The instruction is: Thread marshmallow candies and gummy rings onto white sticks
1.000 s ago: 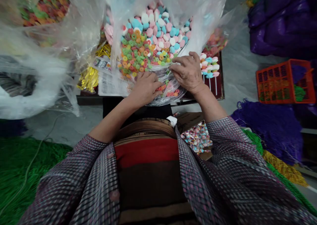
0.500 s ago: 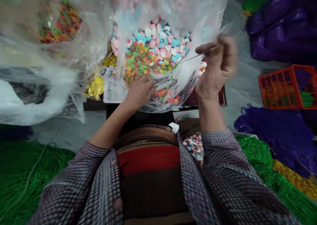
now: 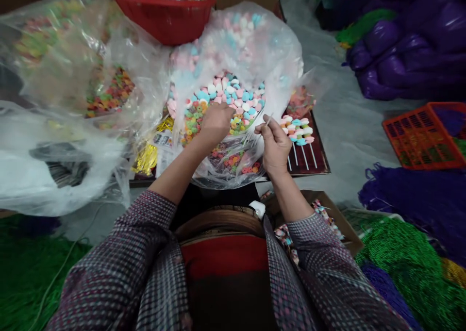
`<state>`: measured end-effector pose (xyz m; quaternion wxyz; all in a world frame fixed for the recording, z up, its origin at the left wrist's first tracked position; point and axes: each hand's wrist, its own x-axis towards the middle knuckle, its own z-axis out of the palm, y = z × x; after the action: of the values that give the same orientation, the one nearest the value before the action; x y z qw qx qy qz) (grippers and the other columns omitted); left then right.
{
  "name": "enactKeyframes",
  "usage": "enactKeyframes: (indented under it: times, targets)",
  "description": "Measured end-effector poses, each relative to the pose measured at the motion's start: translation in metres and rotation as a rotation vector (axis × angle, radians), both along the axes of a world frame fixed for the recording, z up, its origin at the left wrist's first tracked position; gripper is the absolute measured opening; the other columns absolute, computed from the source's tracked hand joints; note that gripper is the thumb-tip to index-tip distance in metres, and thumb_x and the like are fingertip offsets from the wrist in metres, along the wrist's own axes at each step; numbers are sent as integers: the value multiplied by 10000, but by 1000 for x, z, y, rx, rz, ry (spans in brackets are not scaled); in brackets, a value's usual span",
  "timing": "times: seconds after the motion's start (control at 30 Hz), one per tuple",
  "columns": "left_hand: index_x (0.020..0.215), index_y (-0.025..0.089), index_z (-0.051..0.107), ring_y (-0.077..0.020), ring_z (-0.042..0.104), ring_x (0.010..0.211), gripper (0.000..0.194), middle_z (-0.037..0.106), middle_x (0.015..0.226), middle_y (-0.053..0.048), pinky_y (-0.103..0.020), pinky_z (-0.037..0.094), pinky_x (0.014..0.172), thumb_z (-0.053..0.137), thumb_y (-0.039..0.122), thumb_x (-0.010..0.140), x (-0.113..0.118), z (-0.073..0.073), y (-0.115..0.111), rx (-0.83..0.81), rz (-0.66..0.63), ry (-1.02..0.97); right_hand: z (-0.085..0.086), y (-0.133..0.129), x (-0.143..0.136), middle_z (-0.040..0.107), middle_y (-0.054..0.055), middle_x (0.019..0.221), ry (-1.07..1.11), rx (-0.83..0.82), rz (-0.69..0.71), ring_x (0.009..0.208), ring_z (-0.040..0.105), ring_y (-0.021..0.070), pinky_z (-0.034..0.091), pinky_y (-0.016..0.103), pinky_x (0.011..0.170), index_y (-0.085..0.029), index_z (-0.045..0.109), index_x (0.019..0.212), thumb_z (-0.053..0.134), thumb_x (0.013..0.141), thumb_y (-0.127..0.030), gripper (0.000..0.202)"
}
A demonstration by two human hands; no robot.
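Note:
My left hand (image 3: 217, 122) reaches into the open plastic bag, over the ring candies (image 3: 193, 120) and at the edge of the pink, white and blue candies (image 3: 238, 95). Its fingers are bent together, and what they pinch, if anything, is too small to make out. At the bag's right side, my right hand (image 3: 275, 144) pinches a thin white stick (image 3: 268, 121) between thumb and fingers. More white sticks (image 3: 251, 138) lie in the bag between the hands. Right of my right hand, several candy skewers (image 3: 300, 132) lie side by side on the dark red table.
A red basin (image 3: 163, 18) stands behind the bags. Another bag of ring candies (image 3: 116, 91) is at the left, near gold ties (image 3: 145, 156). An orange crate (image 3: 418, 137) stands right, and an open cardboard box (image 3: 349, 234) sits below the table's front.
My left hand has moved up and right toward the pink, white and blue candies. My right hand has come down and inward with the stick. The view has shifted, showing the basin and skewers.

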<state>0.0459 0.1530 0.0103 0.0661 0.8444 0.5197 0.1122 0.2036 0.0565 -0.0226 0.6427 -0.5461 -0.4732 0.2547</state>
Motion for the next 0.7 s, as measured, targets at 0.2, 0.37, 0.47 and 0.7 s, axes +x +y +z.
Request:
enactKeyframes:
  times: [0.2,0.37,0.47,0.7]
  targets:
    - [1248,137,734,-347,654,1183,369,730,1229,-192,-443,464,974,462,176,1002,24,2,27,-48,-15,77,20,-5,14,694,15,867,92,55,-134,722,666,135,606,337,728,-298,742,1204,541,982,-569,404]
    - [1150,67,756,-353,666,1158,346,707,1251,-239,-423,476,935,464,165,992,39,4,33,-91,7,136,36,3,24,703,5,817,41,-27,-91,599,571,114,520,285,606,-294,765,1166,567,991,-499,334]
    - [1181,47,736,-375,656,1210,349,710,1263,-250,-441,478,989,465,155,989,38,4,31,-74,-3,113,44,33,28,758,48,923,-274,-123,-38,864,695,187,562,353,850,-241,801,997,626,969,-395,235]
    - [975,159,693,-240,726,815,102,741,808,-69,-325,528,746,630,226,931,10,1,-4,-211,231,-602,50,99,3,732,198,1285,-994,-583,93,1189,694,359,525,458,987,-153,784,1175,519,993,-247,335]
